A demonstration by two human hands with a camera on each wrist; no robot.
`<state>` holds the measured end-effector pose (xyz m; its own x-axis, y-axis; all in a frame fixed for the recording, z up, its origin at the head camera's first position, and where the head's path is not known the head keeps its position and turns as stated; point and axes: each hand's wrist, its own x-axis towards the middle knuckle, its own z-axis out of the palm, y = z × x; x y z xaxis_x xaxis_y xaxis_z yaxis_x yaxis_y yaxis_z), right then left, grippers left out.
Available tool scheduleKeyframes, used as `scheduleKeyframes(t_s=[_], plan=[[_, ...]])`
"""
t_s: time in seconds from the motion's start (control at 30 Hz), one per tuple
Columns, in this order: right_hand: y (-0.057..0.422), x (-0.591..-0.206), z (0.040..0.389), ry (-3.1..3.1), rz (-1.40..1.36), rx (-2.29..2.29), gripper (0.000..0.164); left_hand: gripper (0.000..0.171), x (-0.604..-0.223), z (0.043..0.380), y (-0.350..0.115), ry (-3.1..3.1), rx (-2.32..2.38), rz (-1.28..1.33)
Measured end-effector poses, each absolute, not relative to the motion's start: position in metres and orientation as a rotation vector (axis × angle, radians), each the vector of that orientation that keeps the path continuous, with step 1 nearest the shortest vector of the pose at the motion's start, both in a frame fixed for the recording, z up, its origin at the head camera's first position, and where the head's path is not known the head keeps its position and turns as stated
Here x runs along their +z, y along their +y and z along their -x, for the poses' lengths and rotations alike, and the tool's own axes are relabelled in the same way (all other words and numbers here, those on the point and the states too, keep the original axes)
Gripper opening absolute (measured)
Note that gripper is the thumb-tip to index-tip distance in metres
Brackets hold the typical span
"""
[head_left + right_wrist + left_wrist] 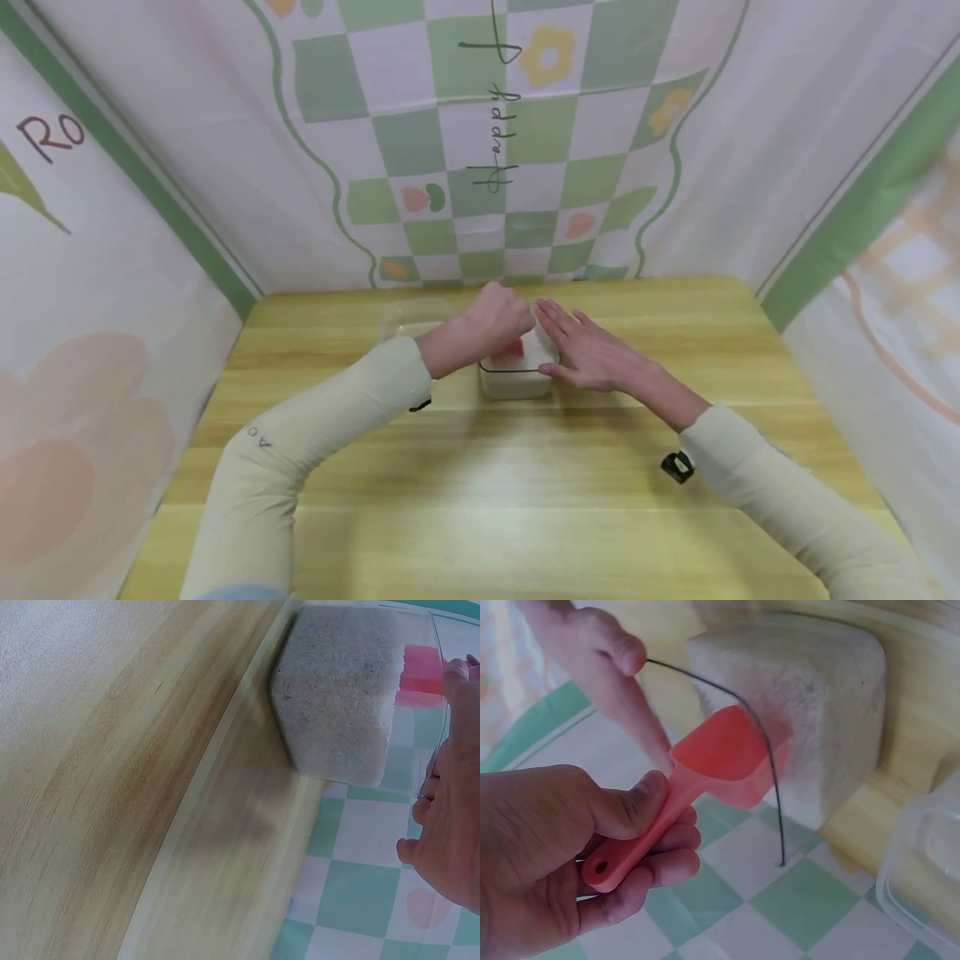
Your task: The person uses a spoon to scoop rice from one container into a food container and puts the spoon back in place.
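A red plastic scoop (724,746) with a hole in its handle is in my left hand (498,321), thumb on top of the handle and fingers curled beneath. The scoop's head dips inside a clear square box (517,387) with a dark line around its rim. White grains that look like rice (337,690) fill much of this box. Along the box's right side, my right hand (592,350) has its fingers extended and its fingertips right at the rim. In the right wrist view, the scoop's head shows through the clear wall above the grains.
To the left of the box stands a second clear plastic container (922,877) at the back of the wooden table (480,500). A checkered green-and-white cloth (480,133) hangs behind the table's far edge. Printed cloths also line both sides.
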<state>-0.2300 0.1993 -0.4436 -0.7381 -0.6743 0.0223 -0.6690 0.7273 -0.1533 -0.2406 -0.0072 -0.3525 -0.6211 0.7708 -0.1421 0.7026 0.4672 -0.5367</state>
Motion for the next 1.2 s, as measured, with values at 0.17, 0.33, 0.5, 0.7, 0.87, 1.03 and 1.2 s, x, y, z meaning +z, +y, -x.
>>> scheduleKeyframes(t_s=[0.17,0.33,0.5,0.7,0.87,1.03,1.2], plan=[[0.200,-0.444,0.230,2.870,1.082,-0.221,0.090,0.017,-0.343,0.238,-0.015,-2.549,0.782,1.272],[0.200,-0.446,0.230,2.870,1.083,-0.218,0.089,0.020,-0.338,0.236,-0.022,-2.585,0.694,1.248],[0.201,-0.446,0.229,2.865,1.087,-0.243,0.089,0.020,-0.337,0.236,-0.031,-2.643,0.572,1.203],[0.203,-0.446,0.230,2.876,1.087,-0.257,0.090,0.021,-0.342,0.236,-0.046,-2.631,0.454,1.182],[0.203,-0.445,0.230,2.870,1.097,-0.307,0.091,0.028,-0.352,0.235,-0.055,-2.625,0.406,1.157],[0.202,-0.445,0.230,2.866,1.099,-0.309,0.091,0.027,-0.367,0.234,-0.057,-2.663,0.405,1.100],[0.200,-0.447,0.230,2.868,1.106,-0.299,0.090,0.024,-0.375,0.232,-0.057,-2.739,0.491,1.076]])
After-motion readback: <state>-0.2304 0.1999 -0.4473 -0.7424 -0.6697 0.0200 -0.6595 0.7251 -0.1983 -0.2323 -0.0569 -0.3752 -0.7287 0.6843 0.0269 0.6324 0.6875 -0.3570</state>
